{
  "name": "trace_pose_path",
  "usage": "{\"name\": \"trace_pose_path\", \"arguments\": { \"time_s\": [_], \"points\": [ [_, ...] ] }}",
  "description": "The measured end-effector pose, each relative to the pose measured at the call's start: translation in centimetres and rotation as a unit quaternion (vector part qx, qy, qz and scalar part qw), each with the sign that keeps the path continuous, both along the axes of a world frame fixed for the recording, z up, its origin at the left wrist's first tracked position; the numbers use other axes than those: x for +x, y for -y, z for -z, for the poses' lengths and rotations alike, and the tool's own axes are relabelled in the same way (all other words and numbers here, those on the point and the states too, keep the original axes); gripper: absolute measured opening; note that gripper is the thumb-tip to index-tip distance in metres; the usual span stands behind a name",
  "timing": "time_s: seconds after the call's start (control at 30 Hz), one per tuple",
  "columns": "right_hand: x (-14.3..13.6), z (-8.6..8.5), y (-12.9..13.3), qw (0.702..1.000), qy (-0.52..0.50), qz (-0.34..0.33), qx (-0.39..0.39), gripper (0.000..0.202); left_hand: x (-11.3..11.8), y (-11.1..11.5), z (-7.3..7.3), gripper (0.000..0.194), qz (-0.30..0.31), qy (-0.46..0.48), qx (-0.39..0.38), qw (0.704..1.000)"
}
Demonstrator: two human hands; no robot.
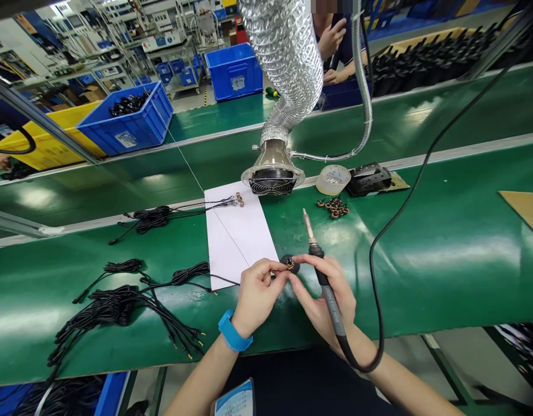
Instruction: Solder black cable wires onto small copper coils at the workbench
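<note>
At centre, left grip (pixel 258 292) pinches perhaps a connector (pixel 289 264), right grip (pixel 317 307) a soldering iron (pixel 333 312).

Both forearms reach in from the lower edge, bare, angled inward — left forearm (pixel 206 375) rising to the right, right forearm (pixel 392 370) rising to the left. Left hand (pixel 255 294) back up, wrist bent slightly, thumb and index drawn together in a pinch. Right hand (pixel 331 294) index stretched toward the left fingertips, thumb extended below it, other fingers curled, partly hidden — hands close together, thumb tips nearly meeting
</note>
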State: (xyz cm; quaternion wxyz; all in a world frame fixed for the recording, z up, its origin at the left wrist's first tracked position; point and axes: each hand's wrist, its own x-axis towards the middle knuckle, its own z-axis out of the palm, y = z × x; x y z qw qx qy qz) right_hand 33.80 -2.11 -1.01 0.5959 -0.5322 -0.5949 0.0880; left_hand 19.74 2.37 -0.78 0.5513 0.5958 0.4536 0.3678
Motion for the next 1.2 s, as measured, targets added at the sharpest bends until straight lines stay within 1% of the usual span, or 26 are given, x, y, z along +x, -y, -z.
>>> {"name": "trace_pose_path", "arguments": {
  "time_s": [0.13,0.27,0.33,0.37,0.43,0.5,0.6,0.7,0.8,0.97,1.1,1.2],
  "points": [
    [0.0,-0.4,-0.5,0.998,0.005,-0.066,-0.019,0.048,0.3,0.4,0.1,0.024,0.012,-0.001,0.004,1.0],
    [-0.4,-0.5,-0.8,0.995,-0.008,-0.092,-0.031,0.045,0.6,0.7,-0.1,0.03,0.017,0.006,0.012,1.0],
    [-0.4,-0.5,-0.8,0.995,-0.007,-0.096,-0.026,0.042,0.5,0.6,-0.4,0.029,0.023,-0.014,0.025,0.999],
    [-0.3,-0.5,-0.8,0.995,-0.005,-0.095,-0.024,0.041,0.4,0.5,-0.6,0.027,0.027,-0.042,0.032,0.998],
    [0.1,-0.4,-0.8,0.996,-0.004,-0.088,-0.024,0.038,0.0,0.2,-0.9,0.019,0.038,-0.109,0.048,0.992],
    [0.7,-0.4,-0.7,0.997,-0.01,-0.076,-0.034,0.036,-0.4,-0.1,-1.4,0.011,0.049,-0.15,0.071,0.985],
    [1.6,-0.2,-0.6,0.997,-0.019,-0.062,-0.05,0.037,-0.9,-0.7,-2.1,0.011,0.072,-0.147,0.103,0.981],
    [2.2,0.0,-0.5,0.997,-0.018,-0.058,-0.054,0.037,-1.0,-1.1,-2.7,0.01,0.106,-0.144,0.102,0.979],
    [2.5,0.2,-0.4,0.997,0.0,-0.057,-0.046,0.039,-0.8,-1.3,-2.8,0.014,0.136,-0.14,0.068,0.978],
    [2.7,0.6,-0.4,0.997,0.027,-0.06,-0.029,0.04,-0.3,-1.4,-2.5,0.025,0.146,-0.084,-0.054,0.984],
    [2.5,2.0,-0.3,0.997,0.042,-0.061,-0.011,0.041,0.3,-1.6,-1.9,0.026,0.123,-0.034,-0.118,0.985],
    [2.3,3.4,-0.4,0.996,0.078,-0.048,0.008,0.044,0.7,-1.8,-1.2,0.022,0.084,-0.006,-0.164,0.983]
  ]
}}
